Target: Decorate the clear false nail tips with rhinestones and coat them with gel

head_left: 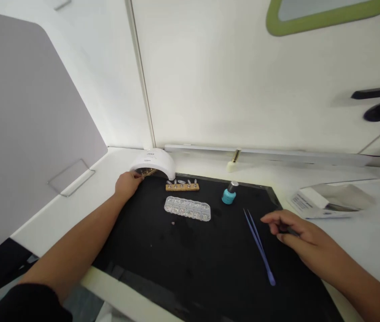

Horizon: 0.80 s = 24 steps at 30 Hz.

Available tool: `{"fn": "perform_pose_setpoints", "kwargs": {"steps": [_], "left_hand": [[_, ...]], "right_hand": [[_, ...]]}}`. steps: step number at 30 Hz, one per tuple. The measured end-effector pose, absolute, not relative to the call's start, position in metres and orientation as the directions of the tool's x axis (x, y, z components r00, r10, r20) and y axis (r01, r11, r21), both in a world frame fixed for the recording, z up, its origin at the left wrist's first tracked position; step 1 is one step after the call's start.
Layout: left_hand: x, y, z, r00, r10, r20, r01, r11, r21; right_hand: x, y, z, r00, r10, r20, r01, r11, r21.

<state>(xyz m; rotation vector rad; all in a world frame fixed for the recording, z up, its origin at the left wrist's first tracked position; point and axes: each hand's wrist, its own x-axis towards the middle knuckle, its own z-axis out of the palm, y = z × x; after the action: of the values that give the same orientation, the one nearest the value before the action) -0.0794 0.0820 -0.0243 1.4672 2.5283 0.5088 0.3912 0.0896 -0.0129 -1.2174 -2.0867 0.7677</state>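
At the back left my left hand (pixel 130 182) reaches to the mouth of a white domed nail lamp (pixel 154 159). Its fingers pinch the end of a wooden nail-tip stand (pixel 150 172), which lies partly inside the lamp. Beside the lamp, a second wooden stand (pixel 182 188) carries several glittery nail tips. In front of that one is a clear compartment case (pixel 187 208) of small gems. My right hand (pixel 293 232) hovers at the mat's right side, fingers curled around a small dark thing I cannot make out. Purple tweezers (pixel 259 247) lie just left of it.
A turquoise polish bottle (pixel 229 195) stands on the black mat (pixel 210 259). Behind the mat is a pale bottle with a gold cap (pixel 232 162). An opened white box (pixel 327 201) lies at right. A wall and a door with a black handle (pixel 377 92) rise behind.
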Motion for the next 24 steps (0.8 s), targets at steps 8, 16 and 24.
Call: {"fn": "perform_pose_setpoints", "kwargs": {"steps": [8,16,24], "left_hand": [[-0.084,0.082,-0.034,-0.446,0.881,0.158,0.843,0.355,0.404],[-0.094,0.078,0.03,-0.348,0.814,0.465,0.905,0.163,0.392],[-0.068,0.127,0.035,-0.06,0.932,0.359,0.98,-0.013,0.197]], "right_hand": [[0.393,0.085,-0.01,-0.365,0.912,0.189,0.549,0.375,-0.747],[0.383,0.075,0.0,-0.357,0.914,0.192,0.542,0.37,-0.754],[0.388,0.075,0.001,-0.334,0.921,0.202,0.559,0.366,-0.744]]}}
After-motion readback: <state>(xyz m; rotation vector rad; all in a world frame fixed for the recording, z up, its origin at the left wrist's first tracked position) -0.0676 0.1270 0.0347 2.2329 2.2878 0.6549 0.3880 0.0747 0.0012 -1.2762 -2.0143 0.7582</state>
